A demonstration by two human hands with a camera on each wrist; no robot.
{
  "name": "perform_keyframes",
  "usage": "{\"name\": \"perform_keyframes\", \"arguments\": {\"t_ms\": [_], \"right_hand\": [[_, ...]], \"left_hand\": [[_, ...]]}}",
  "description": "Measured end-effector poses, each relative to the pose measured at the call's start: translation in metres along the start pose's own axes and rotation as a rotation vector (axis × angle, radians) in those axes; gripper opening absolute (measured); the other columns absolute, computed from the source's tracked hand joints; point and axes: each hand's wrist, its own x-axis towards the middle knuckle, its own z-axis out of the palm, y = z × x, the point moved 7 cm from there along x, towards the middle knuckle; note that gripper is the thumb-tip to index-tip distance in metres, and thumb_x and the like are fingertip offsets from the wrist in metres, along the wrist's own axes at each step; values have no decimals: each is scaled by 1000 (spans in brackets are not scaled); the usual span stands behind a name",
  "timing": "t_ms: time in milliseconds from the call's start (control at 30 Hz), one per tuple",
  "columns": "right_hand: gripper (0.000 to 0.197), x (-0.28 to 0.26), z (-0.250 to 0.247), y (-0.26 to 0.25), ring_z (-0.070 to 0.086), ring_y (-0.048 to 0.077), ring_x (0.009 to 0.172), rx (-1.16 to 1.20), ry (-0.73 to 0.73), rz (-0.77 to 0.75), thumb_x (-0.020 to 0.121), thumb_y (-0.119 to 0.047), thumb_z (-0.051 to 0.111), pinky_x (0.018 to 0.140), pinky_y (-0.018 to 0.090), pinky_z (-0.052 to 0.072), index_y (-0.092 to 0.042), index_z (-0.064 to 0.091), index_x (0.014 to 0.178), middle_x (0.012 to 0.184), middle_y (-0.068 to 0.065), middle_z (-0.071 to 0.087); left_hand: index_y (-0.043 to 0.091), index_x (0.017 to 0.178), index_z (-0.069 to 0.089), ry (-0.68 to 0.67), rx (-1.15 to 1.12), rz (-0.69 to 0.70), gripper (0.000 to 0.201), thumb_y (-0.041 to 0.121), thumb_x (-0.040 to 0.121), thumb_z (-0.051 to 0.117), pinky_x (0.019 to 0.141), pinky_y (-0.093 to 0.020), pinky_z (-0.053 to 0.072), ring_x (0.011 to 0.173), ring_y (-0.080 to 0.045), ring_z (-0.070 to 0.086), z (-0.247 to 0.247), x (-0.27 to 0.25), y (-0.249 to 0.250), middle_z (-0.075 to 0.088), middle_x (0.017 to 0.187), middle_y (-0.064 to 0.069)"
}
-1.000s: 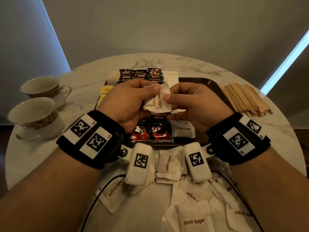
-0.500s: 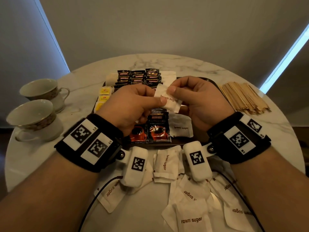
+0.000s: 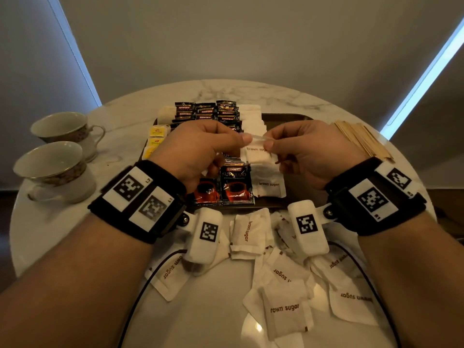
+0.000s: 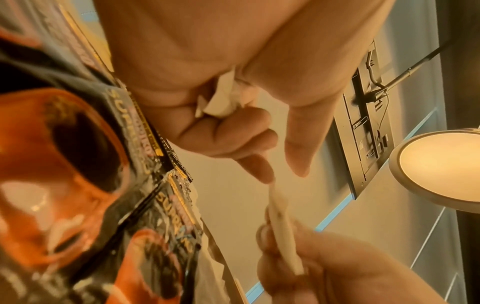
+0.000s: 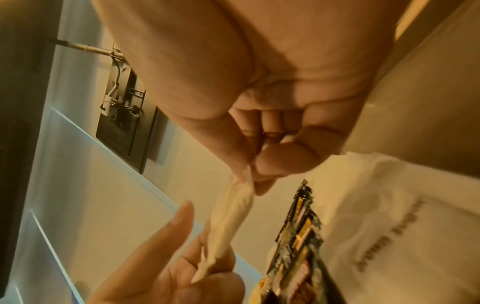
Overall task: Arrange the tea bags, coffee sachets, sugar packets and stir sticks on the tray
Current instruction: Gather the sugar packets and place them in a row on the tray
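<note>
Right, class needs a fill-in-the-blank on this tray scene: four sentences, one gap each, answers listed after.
1. The left hand and right hand both pinch one ____ packet above the tray.
2. The stir sticks lie on the marble table, ____ of the tray.
3. ____ teacups stand left of the tray.
4. The Kopiko Supremo sachets hold ____.

Answers: brown sugar; right; two; coffee
</note>
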Motion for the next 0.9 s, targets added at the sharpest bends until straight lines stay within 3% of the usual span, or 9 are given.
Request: {"name": "perform_keyframes", "arguments": {"t_ms": [133, 233, 467, 633, 767, 833, 900], "right_hand": [[9, -16, -8, 25, 61, 14, 67, -146, -50, 218, 90, -4, 70, 58, 26, 51, -10, 76, 94, 93, 9, 75], [8, -24, -14, 35, 59, 15, 67, -226, -46, 294, 88, -3, 74, 57, 26, 52, -9, 76, 92, 89, 11, 70], [13, -25, -10, 35, 64, 15, 64, -218, -13, 313, 88, 0, 74, 55, 23, 56, -1, 74, 101, 85, 11, 71], [11, -26, -12, 35, 63, 16, 69, -252, 29, 340, 83, -3, 80, 62, 26, 57, -7, 77, 93, 88, 9, 74], [14, -23, -18, 16, 63, 16, 78, -334, 142, 122, 84, -10, 79, 73, 32, 55, -19, 77, 95, 94, 3, 75], [11, -23, -11, 8, 62, 14, 71, -276, 91, 89, 89, -7, 72, 68, 28, 55, -14, 76, 96, 90, 5, 74], [11, -24, 3, 11, 64, 16, 71, -228, -36, 163, 93, -3, 65, 67, 27, 57, -6, 75, 97, 88, 9, 74]], "left_hand": [[14, 92, 71, 66, -72, -9, 18, 26, 86, 82, 45, -22, 38, 52, -8, 48, -9, 3, 0, 72, 73, 2], [14, 89, 71, 82, -83, -6, 12, 22, 88, 79, 42, -21, 37, 52, -8, 47, -10, 4, -1, 69, 73, 2], [13, 92, 72, 107, -92, -6, 9, 20, 90, 77, 42, -19, 36, 50, -7, 47, -12, 6, -2, 68, 72, 2], [14, 92, 71, 107, -103, -20, 10, 22, 91, 76, 40, -20, 36, 50, -7, 46, -14, 8, -4, 67, 74, 0], [14, 91, 70, 101, -117, -19, 10, 22, 91, 76, 40, -20, 35, 49, -7, 46, -12, 9, -4, 66, 74, -1], [14, 92, 70, 101, -116, -19, 11, 23, 91, 76, 41, -20, 35, 49, -7, 46, -12, 10, -4, 66, 74, 0], [13, 93, 71, 102, -107, -19, 12, 23, 91, 76, 42, -21, 36, 50, -7, 46, -12, 10, -4, 67, 73, 0]]}}
